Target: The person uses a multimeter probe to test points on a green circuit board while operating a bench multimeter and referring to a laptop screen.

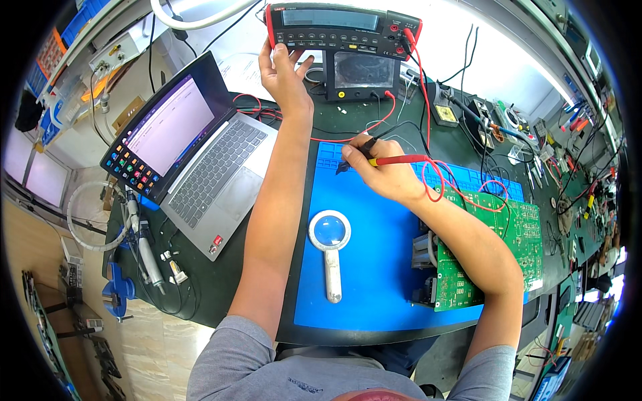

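Note:
My left hand (287, 79) reaches up to the lower left corner of a red-and-black bench multimeter (328, 39). One finger touches its front panel, and the others are spread around that corner. In my right hand (388, 172) are the test probes: a red probe (400, 160) lies across the fingers, and a black probe (368, 146) sticks out beside it. Their tips are hard to make out. Below my right forearm is a green circuit board (495, 247) on a blue work mat (374, 281). A white-rimmed magnifying glass (329, 230) lies on the mat.
An open laptop (214, 167) stands left of my left forearm. Behind the mat, a dark instrument with a screen (361, 73) sits under the multimeter. Red and black leads (428, 100) hang down to my right hand. Tools and a soldering iron (478, 120) crowd the right side.

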Tool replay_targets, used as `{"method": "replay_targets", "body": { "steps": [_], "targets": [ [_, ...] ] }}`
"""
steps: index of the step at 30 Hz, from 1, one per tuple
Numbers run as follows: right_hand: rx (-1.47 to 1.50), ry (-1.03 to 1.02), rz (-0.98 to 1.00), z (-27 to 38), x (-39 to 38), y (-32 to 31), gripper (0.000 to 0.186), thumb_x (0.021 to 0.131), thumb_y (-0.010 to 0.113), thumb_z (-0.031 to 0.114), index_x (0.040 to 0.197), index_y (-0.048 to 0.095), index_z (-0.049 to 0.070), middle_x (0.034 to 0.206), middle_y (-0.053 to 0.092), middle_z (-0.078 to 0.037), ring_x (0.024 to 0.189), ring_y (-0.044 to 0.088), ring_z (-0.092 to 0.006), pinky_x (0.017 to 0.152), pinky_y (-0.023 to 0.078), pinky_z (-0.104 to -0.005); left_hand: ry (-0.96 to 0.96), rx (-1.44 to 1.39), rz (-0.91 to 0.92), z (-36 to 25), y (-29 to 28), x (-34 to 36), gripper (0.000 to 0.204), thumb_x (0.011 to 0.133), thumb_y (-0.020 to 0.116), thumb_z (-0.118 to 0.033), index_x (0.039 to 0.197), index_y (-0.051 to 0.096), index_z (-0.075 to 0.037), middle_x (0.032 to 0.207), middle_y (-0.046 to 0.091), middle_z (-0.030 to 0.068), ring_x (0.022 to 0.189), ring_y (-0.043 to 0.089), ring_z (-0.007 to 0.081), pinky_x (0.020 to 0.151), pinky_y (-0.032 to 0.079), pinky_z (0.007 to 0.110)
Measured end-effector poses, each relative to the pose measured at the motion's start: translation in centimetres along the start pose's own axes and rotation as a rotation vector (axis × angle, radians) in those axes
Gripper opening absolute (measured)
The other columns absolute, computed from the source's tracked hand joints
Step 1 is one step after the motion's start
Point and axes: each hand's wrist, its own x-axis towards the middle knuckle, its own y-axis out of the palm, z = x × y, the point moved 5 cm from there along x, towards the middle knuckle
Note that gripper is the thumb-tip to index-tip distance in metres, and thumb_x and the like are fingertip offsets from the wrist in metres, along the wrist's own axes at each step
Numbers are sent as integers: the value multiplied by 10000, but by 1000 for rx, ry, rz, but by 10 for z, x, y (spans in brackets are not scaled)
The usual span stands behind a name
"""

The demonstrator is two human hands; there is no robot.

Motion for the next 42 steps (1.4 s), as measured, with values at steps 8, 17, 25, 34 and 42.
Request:
{"method": "replay_targets", "body": {
  "steps": [8, 17, 25, 34, 42],
  "targets": [
    [-5, 3, 8, 0, 0, 0, 318, 948, 638, 278, 931, 708, -32, 700, 690, -190, 689, 703, -357, 637, 537, -404, -2, 6, 0, -1, 1, -1, 531, 976, 571, -238, 1399, 401, 35, 1148, 569, 188, 1076, 655, 320, 838, 614, 430],
    [-9, -1, 10, 0, 1, 0, 320, 949, 638, 279, 931, 709, -32, 704, 692, -191, 699, 708, -358, 639, 540, -406, -5, 10, -3, -1, 1, -1, 516, 977, 565, -234, 1395, 410, 26, 1151, 567, 185, 1077, 654, 314, 838, 612, 426],
    [-8, -4, 6, -2, 1, 1, 311, 948, 638, 276, 930, 708, -27, 700, 691, -190, 694, 707, -358, 637, 541, -404, 2, -15, -20, 0, 0, 0, 479, 979, 573, -217, 1390, 450, -3, 1123, 611, 168, 1023, 672, 292, 784, 629, 398],
    [6, -13, 8, -3, 0, 1, 315, 947, 640, 277, 941, 708, -30, 710, 693, -192, 702, 707, -354, 636, 537, -402, -11, 7, 2, -1, 1, -2, 531, 977, 569, -241, 1405, 402, 24, 1162, 562, 184, 1086, 649, 314, 847, 609, 429],
    [6, -16, 5, -2, 0, 1, 314, 945, 642, 275, 932, 709, -32, 702, 690, -192, 693, 703, -350, 632, 532, -403, -12, 5, 1, -1, 1, -1, 519, 973, 565, -236, 1400, 406, 13, 1156, 568, 183, 1081, 651, 313, 843, 610, 430]
  ]
}}
